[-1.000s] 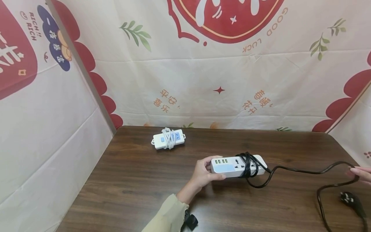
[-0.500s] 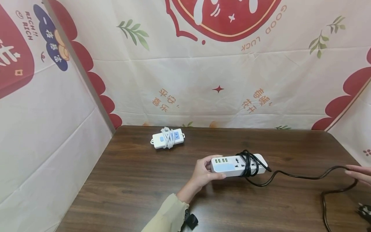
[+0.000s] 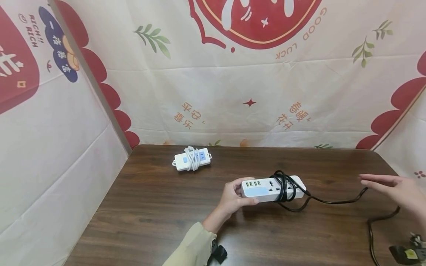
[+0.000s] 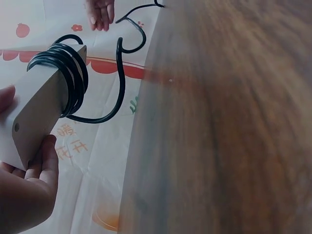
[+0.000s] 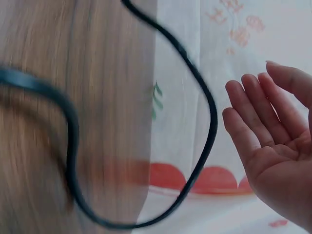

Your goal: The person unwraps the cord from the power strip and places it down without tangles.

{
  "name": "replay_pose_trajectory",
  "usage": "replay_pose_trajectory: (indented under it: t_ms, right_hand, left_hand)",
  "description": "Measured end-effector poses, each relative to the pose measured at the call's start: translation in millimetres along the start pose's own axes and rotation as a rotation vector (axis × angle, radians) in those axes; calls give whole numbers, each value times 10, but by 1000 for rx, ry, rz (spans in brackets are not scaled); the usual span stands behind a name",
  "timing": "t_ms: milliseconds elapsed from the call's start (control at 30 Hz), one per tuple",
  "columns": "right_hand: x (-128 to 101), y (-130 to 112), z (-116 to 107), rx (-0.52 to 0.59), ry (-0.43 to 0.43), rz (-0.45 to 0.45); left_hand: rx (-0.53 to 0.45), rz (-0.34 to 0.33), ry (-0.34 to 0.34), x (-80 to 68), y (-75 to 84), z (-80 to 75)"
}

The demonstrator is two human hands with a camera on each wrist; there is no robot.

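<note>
My left hand [image 3: 231, 197] grips the left end of a white power strip [image 3: 257, 191], thumb along the near side and fingers at the far side. Black cord [image 3: 283, 188] is wound several times round the strip's right half. In the left wrist view the strip [image 4: 36, 109] tilts above the table. A loose length of cord [image 3: 336, 202] runs right across the table. My right hand [image 3: 399, 190] overlaps that cord in the head view, its fingers fairly straight. In the right wrist view this hand [image 5: 278, 146] is apart from the cord [image 5: 212, 112], with nothing in its palm.
A smaller white power strip [image 3: 192, 159], wrapped in its own white cord, lies at the back left of the wooden table [image 3: 159, 221]. Printed cloth [image 3: 226, 85] hangs behind the table and along both sides.
My right hand has let go of the black cord and moved left and slightly up above it. The loose cord has sunk and shifted. My left hand keeps holding the power strip in place.
</note>
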State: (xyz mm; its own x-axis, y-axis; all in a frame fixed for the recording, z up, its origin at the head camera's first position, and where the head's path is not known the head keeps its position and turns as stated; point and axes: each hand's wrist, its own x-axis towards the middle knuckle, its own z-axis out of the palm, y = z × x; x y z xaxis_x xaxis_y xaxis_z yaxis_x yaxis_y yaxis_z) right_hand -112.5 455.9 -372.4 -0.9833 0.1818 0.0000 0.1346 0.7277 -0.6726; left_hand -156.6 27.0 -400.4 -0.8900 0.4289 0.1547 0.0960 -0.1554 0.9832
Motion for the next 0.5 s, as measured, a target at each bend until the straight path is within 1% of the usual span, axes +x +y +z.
replay_pose_trajectory:
  t_ms: [133, 333, 500]
  right_hand:
    - [25, -155, 100, -45, -24, -40]
    - [62, -322, 246, -10, -78, -115]
    - [107, -440, 408, 1, -127, -145]
  left_hand:
    - [-4, 3, 2, -4, 18, 0]
    - [-1, 7, 6, -10, 51, -8]
    - [-1, 12, 5, -10, 65, -11]
